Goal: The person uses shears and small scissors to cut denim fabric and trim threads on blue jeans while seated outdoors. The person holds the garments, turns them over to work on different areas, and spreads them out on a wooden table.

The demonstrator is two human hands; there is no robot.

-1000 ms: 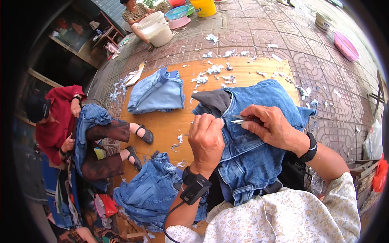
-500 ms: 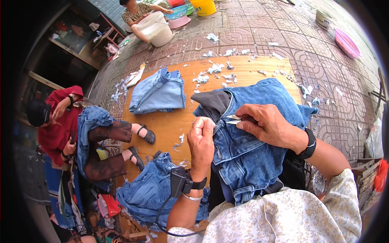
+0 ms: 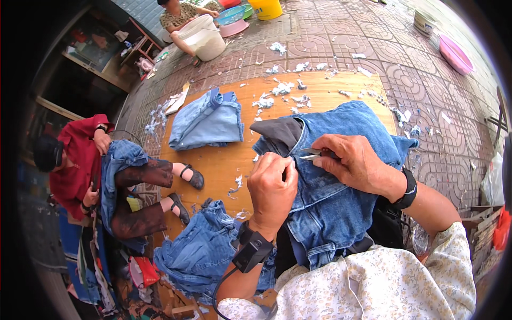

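Blue denim jeans (image 3: pixel 341 200) lie bunched over my lap, with dark grey lining fabric (image 3: pixel 279 133) folded out at their far left. My right hand (image 3: pixel 360 164) is closed around small thread snips (image 3: pixel 310 154), whose silver blades point left, a little apart, just above the denim. Close to the blade tips, my left hand (image 3: pixel 271 188) makes a pinch at the seam edge of the jeans. Its fingers hide what lies between them.
Folded light-blue jeans (image 3: pixel 208 121) lie on the wooden board (image 3: pixel 213 160), among pale lint scraps (image 3: pixel 282 88). More crumpled jeans (image 3: pixel 200 248) are left of my lap. A co-worker in red (image 3: pixel 77 160) sits at the left; another person (image 3: pixel 181 18) is beside a white bucket (image 3: pixel 205 40).
My left hand has turned and moved slightly right, its fingers closer to the snips. The snips' blades look less spread. The co-worker in red has lowered a hand to the lap.
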